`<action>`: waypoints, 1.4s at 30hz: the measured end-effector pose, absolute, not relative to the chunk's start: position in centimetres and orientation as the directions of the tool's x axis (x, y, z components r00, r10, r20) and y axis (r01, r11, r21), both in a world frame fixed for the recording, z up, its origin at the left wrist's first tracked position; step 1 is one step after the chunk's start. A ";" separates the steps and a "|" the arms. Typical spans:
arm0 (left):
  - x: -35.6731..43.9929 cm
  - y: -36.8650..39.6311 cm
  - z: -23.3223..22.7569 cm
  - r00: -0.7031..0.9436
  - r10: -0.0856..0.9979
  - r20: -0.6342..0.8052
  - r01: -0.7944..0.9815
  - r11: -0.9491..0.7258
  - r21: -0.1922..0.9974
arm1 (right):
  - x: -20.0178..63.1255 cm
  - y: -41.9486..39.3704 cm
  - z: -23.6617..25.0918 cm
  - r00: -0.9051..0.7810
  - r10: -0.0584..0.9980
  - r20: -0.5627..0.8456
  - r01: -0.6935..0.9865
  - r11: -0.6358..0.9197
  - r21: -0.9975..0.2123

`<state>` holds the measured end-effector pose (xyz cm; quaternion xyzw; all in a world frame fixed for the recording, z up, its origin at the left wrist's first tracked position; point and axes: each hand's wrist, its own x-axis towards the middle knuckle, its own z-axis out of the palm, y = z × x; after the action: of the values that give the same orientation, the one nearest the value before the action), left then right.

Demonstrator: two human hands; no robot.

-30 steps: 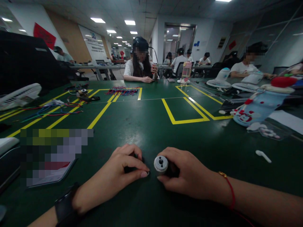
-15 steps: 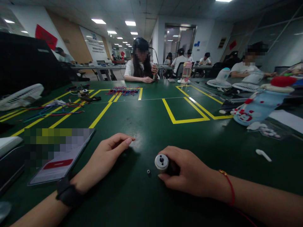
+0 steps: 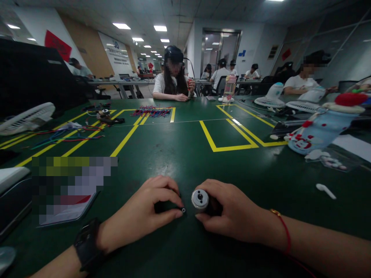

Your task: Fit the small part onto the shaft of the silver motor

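My right hand (image 3: 232, 214) rests on the green table (image 3: 185, 154) and grips a small dark cylinder whose round silver end cap (image 3: 199, 199) faces the camera. My left hand (image 3: 145, 212), with a black watch on the wrist, lies just left of it, fingers curled over something dark that I cannot make out. The thumb and forefinger tips touch a tiny ring-shaped metal part (image 3: 183, 210) lying on the table between the two hands.
A phone (image 3: 69, 193) lies at my left, beside a white fan (image 3: 27, 117) and coloured wires (image 3: 66, 135). Yellow tape lines (image 3: 228, 146) mark the table. At the right are a blue patterned bottle (image 3: 319, 131) and a white earbud (image 3: 326, 190). Other people sit at the far side.
My left hand, stretched out toward the phone half a second ago, has come back right and curled its fingers down at the tiny metal part. The right hand has barely moved.
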<state>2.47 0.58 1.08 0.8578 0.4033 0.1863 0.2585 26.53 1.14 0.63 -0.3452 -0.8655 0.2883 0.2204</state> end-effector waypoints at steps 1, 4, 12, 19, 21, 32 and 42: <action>2.7 0.6 1.1 0.604 0.788 0.118 0.586 -0.539 0.605 | 26.5 1.1 0.6 -0.662 0.727 0.183 0.471 0.594 -0.652; 3.2 0.5 1.1 0.586 0.797 0.145 0.548 -0.521 0.655 | 26.5 1.1 0.6 -0.660 0.727 0.189 0.470 0.596 -0.651; 4.3 -0.4 3.3 0.399 0.849 0.347 0.552 -0.524 0.649 | 26.4 1.2 0.5 -0.676 0.710 0.196 0.467 0.619 -0.632; 5.6 -1.1 3.8 0.420 0.831 0.366 0.586 -0.556 0.590 | 26.4 1.3 0.3 -0.682 0.701 0.208 0.478 0.642 -0.599; 5.7 -1.1 3.8 0.410 0.834 0.370 0.603 -0.552 0.576 | 26.3 1.3 0.3 -0.683 0.701 0.206 0.481 0.643 -0.596; 5.6 -1.2 3.7 0.361 0.877 0.317 0.588 -0.478 0.652 | 26.3 1.2 0.6 -0.681 0.700 0.217 0.465 0.642 -0.610; 1.1 2.4 -0.5 -0.016 1.000 -0.019 0.393 0.024 0.919 | 26.6 1.3 0.8 -0.681 0.705 0.199 0.456 0.620 -0.638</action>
<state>1.09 2.38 -0.51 0.5815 0.5986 0.3870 0.3920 26.59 1.30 0.80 -0.3324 -0.8725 0.2815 0.2212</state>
